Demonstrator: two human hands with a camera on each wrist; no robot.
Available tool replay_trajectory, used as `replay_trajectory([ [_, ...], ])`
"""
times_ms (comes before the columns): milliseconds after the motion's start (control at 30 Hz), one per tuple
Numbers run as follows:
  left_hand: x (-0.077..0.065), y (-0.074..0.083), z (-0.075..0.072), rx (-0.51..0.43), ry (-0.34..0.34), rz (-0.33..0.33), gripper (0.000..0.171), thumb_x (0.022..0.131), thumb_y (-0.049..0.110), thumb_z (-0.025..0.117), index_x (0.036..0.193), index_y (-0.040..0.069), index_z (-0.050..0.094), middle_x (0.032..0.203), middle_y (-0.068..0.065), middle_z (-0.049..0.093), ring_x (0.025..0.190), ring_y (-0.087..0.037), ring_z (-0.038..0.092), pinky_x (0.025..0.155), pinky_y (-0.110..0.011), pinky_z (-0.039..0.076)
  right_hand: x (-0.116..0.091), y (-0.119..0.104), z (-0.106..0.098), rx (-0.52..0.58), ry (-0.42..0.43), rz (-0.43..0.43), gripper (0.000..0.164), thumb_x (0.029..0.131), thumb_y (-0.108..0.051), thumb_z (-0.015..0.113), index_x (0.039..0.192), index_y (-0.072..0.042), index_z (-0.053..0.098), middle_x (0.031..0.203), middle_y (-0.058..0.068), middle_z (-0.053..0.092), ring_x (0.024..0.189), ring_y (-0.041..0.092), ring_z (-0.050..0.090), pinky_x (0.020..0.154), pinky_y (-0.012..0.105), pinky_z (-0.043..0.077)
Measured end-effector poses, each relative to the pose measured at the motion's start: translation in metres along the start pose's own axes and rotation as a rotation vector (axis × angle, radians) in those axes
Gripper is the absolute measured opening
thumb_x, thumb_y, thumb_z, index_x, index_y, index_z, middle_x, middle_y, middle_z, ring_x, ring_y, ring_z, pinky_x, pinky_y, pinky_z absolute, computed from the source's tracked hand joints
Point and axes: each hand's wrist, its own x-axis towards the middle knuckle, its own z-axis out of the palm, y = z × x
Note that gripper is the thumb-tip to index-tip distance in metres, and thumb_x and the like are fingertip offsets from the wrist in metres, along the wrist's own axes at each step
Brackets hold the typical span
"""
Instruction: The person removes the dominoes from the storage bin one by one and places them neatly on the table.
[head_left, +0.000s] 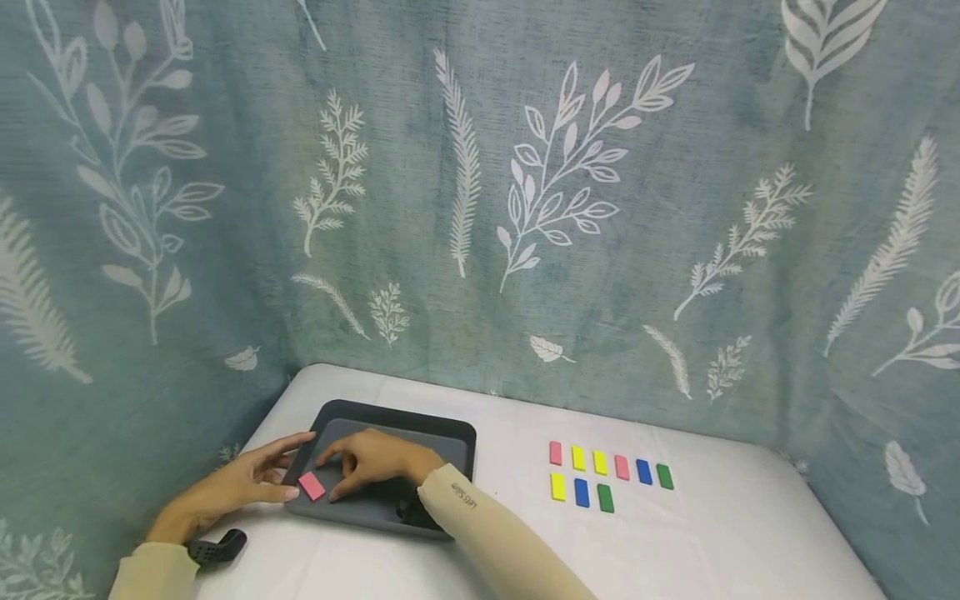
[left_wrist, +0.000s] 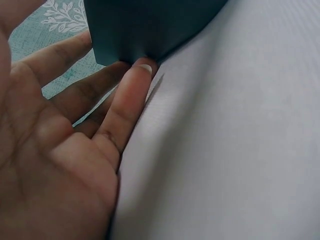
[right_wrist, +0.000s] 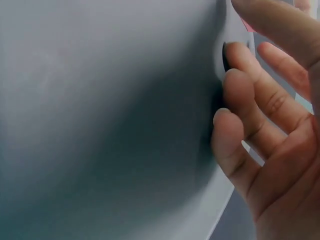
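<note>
A pink block (head_left: 311, 486) lies in the near left corner of a dark grey tray (head_left: 400, 417). My right hand (head_left: 371, 461) reaches over the tray, thumb and index finger spread beside the block. In the right wrist view the right hand's fingers (right_wrist: 230, 132) stay low over the tray floor (right_wrist: 100, 100), and only a sliver of the pink block (right_wrist: 247, 25) shows. At the tray's left side, my left hand (head_left: 232, 485) has its fingers and thumb spread along the edge. The left wrist view shows its fingertips (left_wrist: 140, 80) touching the tray wall (left_wrist: 145, 30).
Several small blocks lie in two rows on the white table (head_left: 517, 517) right of the tray, including a pink block (head_left: 556, 453), a yellow block (head_left: 558, 487), a blue block (head_left: 582, 492) and a green block (head_left: 606, 498). A leaf-patterned curtain (head_left: 420, 208) hangs behind and at the sides.
</note>
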Motion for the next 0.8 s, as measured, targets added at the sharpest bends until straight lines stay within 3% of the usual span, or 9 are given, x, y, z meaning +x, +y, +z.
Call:
replay_trajectory([
  [200, -0.001, -0.001, 0.002, 0.014, 0.0, 0.002, 0.081, 0.097, 0.016, 0.072, 0.164, 0.018, 0.026, 0.161, -0.026, 0.028, 0.135, -0.041, 0.042, 0.097, -0.054, 0.044, 0.006, -0.005, 0.005, -0.015, -0.017, -0.03, 0.053, 0.089, -0.032, 0.083, 0.138, -0.02, 0.065, 0.073, -0.015, 0.065, 0.064, -0.004, 0.06, 0.063, 0.014, 0.047],
  [433, -0.003, 0.001, 0.003, 0.021, -0.015, 0.049, 0.081, 0.098, 0.015, 0.071, 0.165, 0.016, 0.025, 0.164, -0.028, 0.019, 0.137, -0.05, 0.037, 0.097, -0.06, 0.043, 0.008, -0.003, 0.009, -0.008, 0.003, -0.046, 0.048, 0.09, -0.031, 0.082, 0.135, -0.019, 0.067, 0.071, -0.013, 0.064, 0.061, -0.003, 0.057, 0.061, 0.014, 0.047],
  [800, 0.001, -0.002, -0.001, -0.01, -0.008, 0.026, 0.082, 0.098, 0.014, 0.071, 0.165, 0.018, 0.025, 0.161, -0.026, 0.027, 0.134, -0.041, 0.042, 0.096, -0.05, 0.045, 0.012, 0.0, 0.009, -0.017, 0.041, -0.067, 0.044, 0.09, -0.03, 0.082, 0.13, -0.018, 0.069, 0.072, -0.013, 0.062, 0.061, -0.003, 0.056, 0.06, 0.014, 0.046],
])
